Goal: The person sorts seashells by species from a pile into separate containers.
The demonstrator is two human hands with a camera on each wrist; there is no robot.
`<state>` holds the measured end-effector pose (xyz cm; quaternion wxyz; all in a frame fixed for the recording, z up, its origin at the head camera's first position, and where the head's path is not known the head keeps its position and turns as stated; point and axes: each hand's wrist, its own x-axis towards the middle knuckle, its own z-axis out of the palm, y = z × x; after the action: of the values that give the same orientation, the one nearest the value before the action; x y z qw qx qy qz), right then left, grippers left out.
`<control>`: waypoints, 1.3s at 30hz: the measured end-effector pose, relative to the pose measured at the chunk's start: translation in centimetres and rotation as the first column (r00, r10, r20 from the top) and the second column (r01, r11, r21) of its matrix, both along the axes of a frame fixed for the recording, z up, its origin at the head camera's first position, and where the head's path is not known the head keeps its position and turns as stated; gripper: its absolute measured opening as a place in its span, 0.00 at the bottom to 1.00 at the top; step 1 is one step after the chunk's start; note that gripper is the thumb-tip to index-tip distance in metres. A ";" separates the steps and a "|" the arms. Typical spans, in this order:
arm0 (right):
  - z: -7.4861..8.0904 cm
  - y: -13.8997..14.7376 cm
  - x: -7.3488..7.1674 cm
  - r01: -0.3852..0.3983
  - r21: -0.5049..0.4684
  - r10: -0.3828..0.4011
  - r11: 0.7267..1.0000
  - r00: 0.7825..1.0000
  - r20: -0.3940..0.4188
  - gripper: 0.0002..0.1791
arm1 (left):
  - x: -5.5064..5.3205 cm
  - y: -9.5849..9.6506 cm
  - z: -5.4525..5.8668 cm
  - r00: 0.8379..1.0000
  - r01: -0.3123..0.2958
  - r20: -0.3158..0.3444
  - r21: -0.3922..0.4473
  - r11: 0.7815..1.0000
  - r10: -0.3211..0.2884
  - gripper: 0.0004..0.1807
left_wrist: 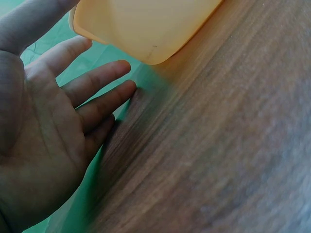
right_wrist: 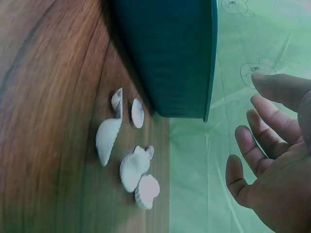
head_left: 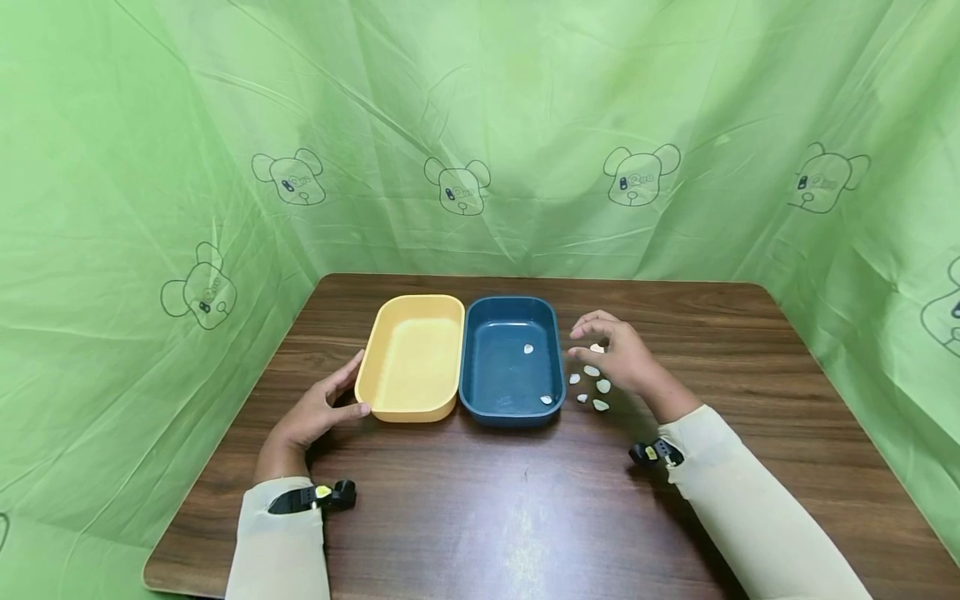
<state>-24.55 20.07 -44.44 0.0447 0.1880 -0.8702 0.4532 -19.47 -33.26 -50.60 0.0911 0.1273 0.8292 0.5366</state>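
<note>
A yellow tray (head_left: 410, 414) and a dark blue tray (head_left: 510, 419) stand side by side on the table. My left hand (head_left: 318, 414) touches the yellow tray's near left corner, its fingers spread along the outer wall. Two white seashells lie inside the blue tray, one shell (head_left: 528, 349) near the middle and another shell (head_left: 546, 400) at the near right. To the right of that tray, my right hand (head_left: 622, 357) hovers above several white shells (right_wrist: 136, 170) on the table. Its fingers are loosely bent and nothing shows between them.
The brown wooden table (head_left: 480, 517) has rounded corners. Green cloth (head_left: 525, 100) printed with bear outlines hangs behind it and on both sides. A black strap (head_left: 303, 499) with a small device sits on the left wrist, and a similar strap (head_left: 663, 452) on the right.
</note>
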 end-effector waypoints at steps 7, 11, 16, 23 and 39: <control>-0.7 0.9 0.2 0.026 0.010 -0.026 1.000 1.000 0.000 0.10 | -0.1 0.0 -0.1 1.000 -0.004 -0.002 0.000 1.000 0.004 0.55; -0.9 1.2 0.2 0.049 0.016 -0.049 0.999 0.999 -0.002 0.09 | -0.1 0.0 -0.1 1.000 -0.001 -0.004 0.003 1.000 0.001 0.55; -1.3 1.7 0.0 0.068 0.010 -0.068 0.998 0.998 0.012 0.10 | -0.1 0.0 -0.2 1.000 -0.005 -0.015 -0.013 1.000 0.005 0.55; -2.1 2.5 -1.0 0.062 -0.017 -0.061 0.998 0.997 0.043 0.12 | -0.1 0.0 -0.1 1.000 -0.006 -0.019 -0.019 1.000 0.006 0.54; -4.3 3.8 -3.8 0.010 0.098 -0.020 0.995 0.994 0.108 0.17 | -0.1 0.0 0.0 1.000 -0.004 -0.020 -0.020 1.000 0.003 0.54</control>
<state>-28.31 23.83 -48.74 -0.0085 0.1585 -0.8938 0.4194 -19.52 -33.23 -50.62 0.0833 0.1301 0.8357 0.5270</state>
